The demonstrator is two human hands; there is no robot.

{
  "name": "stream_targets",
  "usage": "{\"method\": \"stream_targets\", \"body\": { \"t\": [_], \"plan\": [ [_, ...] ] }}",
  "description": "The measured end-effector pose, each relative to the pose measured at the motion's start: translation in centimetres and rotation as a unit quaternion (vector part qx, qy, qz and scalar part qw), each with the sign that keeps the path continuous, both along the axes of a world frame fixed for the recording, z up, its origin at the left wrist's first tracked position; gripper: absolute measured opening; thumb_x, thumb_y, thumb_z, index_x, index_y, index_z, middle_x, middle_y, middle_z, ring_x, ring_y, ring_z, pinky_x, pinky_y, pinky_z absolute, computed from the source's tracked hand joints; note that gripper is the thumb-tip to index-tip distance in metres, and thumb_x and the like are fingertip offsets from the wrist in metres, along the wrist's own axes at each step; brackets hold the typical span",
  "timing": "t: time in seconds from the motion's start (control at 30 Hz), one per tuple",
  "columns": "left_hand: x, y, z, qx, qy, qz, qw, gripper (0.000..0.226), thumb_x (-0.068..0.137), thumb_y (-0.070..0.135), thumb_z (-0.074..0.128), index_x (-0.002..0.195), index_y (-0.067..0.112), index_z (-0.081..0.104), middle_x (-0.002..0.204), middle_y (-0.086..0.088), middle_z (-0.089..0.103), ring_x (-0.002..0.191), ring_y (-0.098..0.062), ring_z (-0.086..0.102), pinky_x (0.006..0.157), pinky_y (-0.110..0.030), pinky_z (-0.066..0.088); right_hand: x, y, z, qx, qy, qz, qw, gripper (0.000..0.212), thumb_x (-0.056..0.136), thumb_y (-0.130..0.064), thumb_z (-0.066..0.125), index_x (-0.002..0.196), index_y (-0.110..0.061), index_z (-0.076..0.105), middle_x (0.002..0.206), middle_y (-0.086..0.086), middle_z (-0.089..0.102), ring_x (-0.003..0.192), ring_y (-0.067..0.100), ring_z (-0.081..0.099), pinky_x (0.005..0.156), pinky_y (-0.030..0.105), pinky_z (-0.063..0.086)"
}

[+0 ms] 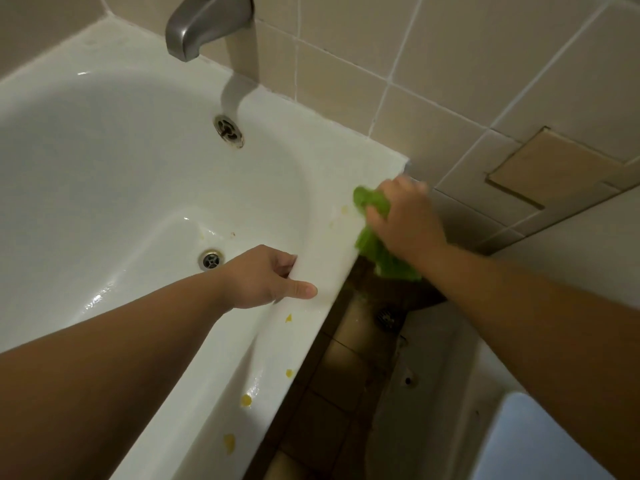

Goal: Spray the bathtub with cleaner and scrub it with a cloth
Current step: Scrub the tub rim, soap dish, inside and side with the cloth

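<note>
Fingers of the right hand (403, 220) are curled tight around a bunched green cloth (375, 244), pressing it onto the outer rim of the white bathtub (138, 161), near the corner where the rim meets the tiled wall (485, 64); part of the cloth hangs past the rim's edge below the fingers. Beside them, the left hand (266, 277) grips the same rim, its fingers hooked over the inner edge and the thumb lying flat on top. Yellow spots (246, 400) dot the rim on the near side of the left fingers, and fainter ones sit between the two hands. Beyond the left fingers lies the drain (211, 260), higher up the overflow plate (228, 130) and the metal spout (204, 26).
</note>
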State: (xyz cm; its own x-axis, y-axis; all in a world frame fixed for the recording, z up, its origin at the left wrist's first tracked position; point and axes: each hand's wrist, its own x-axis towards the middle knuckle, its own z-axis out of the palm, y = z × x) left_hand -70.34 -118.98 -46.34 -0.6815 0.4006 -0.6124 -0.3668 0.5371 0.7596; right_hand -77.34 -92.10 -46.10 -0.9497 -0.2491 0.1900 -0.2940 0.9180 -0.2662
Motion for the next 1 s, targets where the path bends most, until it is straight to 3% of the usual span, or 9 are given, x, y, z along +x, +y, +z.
{"method": "stream_targets", "body": {
  "t": [0.1,0.27,0.4,0.47,0.53,0.67,0.73,0.87,1.0],
  "plan": [
    [0.0,0.0,0.0,-0.003,-0.005,0.003,1.0,0.036,0.079,0.045,0.085,0.11,0.03,0.078,0.1,-0.005,0.077,0.08,-0.01,0.061,0.073,-0.01,0.045,-3.5,-1.8,0.7,0.027,-0.008,-0.05,0.998,0.032,0.096,-0.043,0.046,0.099,-0.014,0.059,0.102,0.01,0.053,0.098,0.035,0.049,0.08,0.044,0.043],
    [0.0,0.0,-0.2,0.011,-0.004,0.011,1.0,0.018,0.077,0.046,0.087,0.087,0.034,0.079,0.077,0.003,0.071,0.071,-0.011,0.058,0.066,-0.012,0.043,5.4,-4.1,0.0,0.038,-0.013,0.173,0.984,0.026,0.091,-0.039,0.046,0.085,-0.015,0.056,0.085,0.001,0.05,0.076,0.022,0.041,0.068,0.036,0.04],
    [0.4,-0.2,-0.5,0.027,-0.003,0.014,1.0,0.054,0.068,0.059,0.087,0.114,0.034,0.077,0.11,-0.005,0.078,0.107,-0.038,0.069,0.101,-0.045,0.053,-1.9,-2.4,0.5,0.034,0.018,0.065,0.997,0.035,0.093,-0.043,0.045,0.096,-0.012,0.061,0.097,0.009,0.055,0.09,0.033,0.05,0.082,0.046,0.046],
    [0.4,-0.3,-0.9,0.021,0.007,0.013,1.0,0.054,0.068,0.063,0.085,0.114,0.035,0.076,0.109,-0.008,0.077,0.103,-0.037,0.07,0.101,-0.044,0.053,-4.3,-2.8,0.6,0.043,-0.005,-0.021,0.999,0.036,0.098,-0.045,0.046,0.109,-0.015,0.062,0.112,0.009,0.056,0.106,0.036,0.049,0.089,0.047,0.045],
    [0.6,-0.2,-0.7,0.019,0.011,0.012,1.0,0.051,0.072,0.063,0.083,0.113,0.035,0.076,0.108,-0.014,0.076,0.085,-0.029,0.069,0.091,-0.038,0.055,-2.8,-4.3,0.3,0.046,0.012,-0.058,0.997,0.034,0.099,-0.044,0.047,0.11,-0.016,0.062,0.111,0.007,0.056,0.103,0.031,0.048,0.084,0.044,0.045],
    [1.5,-0.5,-0.2,-0.019,0.017,0.033,0.999,0.058,0.072,0.064,0.08,0.11,0.02,0.076,0.101,-0.014,0.075,0.078,-0.013,0.06,0.078,-0.028,0.05,4.8,-2.8,-0.1,0.029,-0.003,0.14,0.99,0.034,0.094,-0.042,0.047,0.101,-0.013,0.064,0.096,0.004,0.055,0.087,0.023,0.042,0.074,0.04,0.046],
    [2.5,-1.3,0.5,-0.036,0.009,0.068,0.997,0.037,0.085,0.047,0.079,0.108,0.017,0.078,0.095,0.004,0.076,0.079,-0.004,0.063,0.072,-0.016,0.046,3.5,-0.5,0.4,0.052,-0.027,0.16,0.985,0.041,0.093,-0.046,0.044,0.106,-0.013,0.064,0.102,0.006,0.056,0.093,0.028,0.046,0.08,0.044,0.047],
    [6.9,-3.6,1.7,-0.022,-0.067,0.127,0.989,0.021,0.098,0.034,0.066,0.113,0.025,0.078,0.11,0.016,0.077,0.103,0.002,0.07,0.094,-0.023,0.05,-1.9,-0.5,0.8,0.047,-0.048,0.02,0.998,0.04,0.097,-0.048,0.046,0.115,-0.017,0.063,0.114,0.01,0.054,0.109,0.038,0.048,0.098,0.051,0.043],
    [12.1,-3.8,2.2,-0.028,-0.063,0.211,0.975,0.026,0.093,0.046,0.066,0.107,0.029,0.08,0.111,0.018,0.076,0.109,-0.004,0.069,0.105,-0.033,0.049,3.7,-5.4,0.9,0.003,-0.044,0.06,0.997,0.044,0.092,-0.052,0.045,0.102,-0.016,0.068,0.101,0.008,0.057,0.092,0.034,0.05,0.081,0.047,0.049]
  ]
}}
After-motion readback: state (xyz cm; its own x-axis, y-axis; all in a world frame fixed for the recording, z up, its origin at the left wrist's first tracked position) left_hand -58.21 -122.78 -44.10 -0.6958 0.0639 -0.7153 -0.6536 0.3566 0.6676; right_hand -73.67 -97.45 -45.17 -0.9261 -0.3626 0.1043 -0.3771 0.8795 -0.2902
